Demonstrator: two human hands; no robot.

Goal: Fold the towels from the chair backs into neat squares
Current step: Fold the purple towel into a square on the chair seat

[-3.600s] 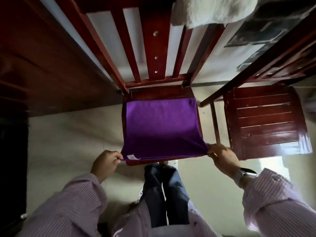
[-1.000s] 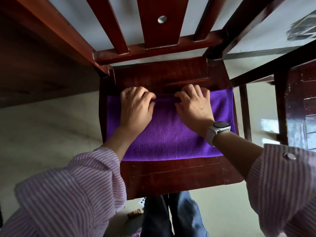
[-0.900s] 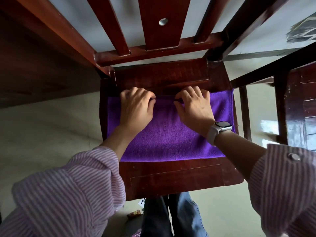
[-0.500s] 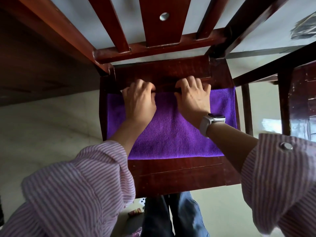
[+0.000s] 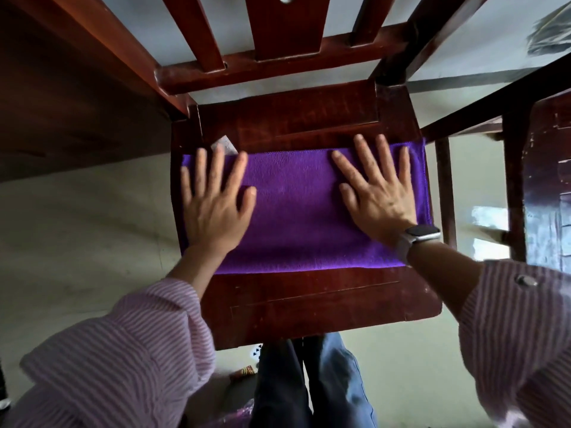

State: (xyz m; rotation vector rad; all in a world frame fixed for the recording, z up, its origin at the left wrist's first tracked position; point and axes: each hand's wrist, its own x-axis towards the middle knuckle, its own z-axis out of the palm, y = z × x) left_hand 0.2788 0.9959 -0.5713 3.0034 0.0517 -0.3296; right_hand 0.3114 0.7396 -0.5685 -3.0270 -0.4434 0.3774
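A purple towel (image 5: 296, 208), folded into a wide rectangle, lies flat on the dark red wooden chair seat (image 5: 309, 304). My left hand (image 5: 216, 205) rests palm down on the towel's left end with fingers spread. My right hand (image 5: 377, 193), with a watch on its wrist, lies palm down on the right end, fingers spread too. Neither hand grips anything. A small white label (image 5: 224, 143) pokes out from under the towel's far left corner.
The chair's slatted back (image 5: 284, 41) rises just beyond the seat. A second dark wooden chair (image 5: 550, 180) stands to the right, a dark wooden surface (image 5: 61, 103) to the left. Pale floor surrounds the chair; my legs (image 5: 309, 381) stand at its front edge.
Both hands were curled side by side at the middle of the towel's far edge. They have since opened flat and slid apart toward the towel's left and right ends.
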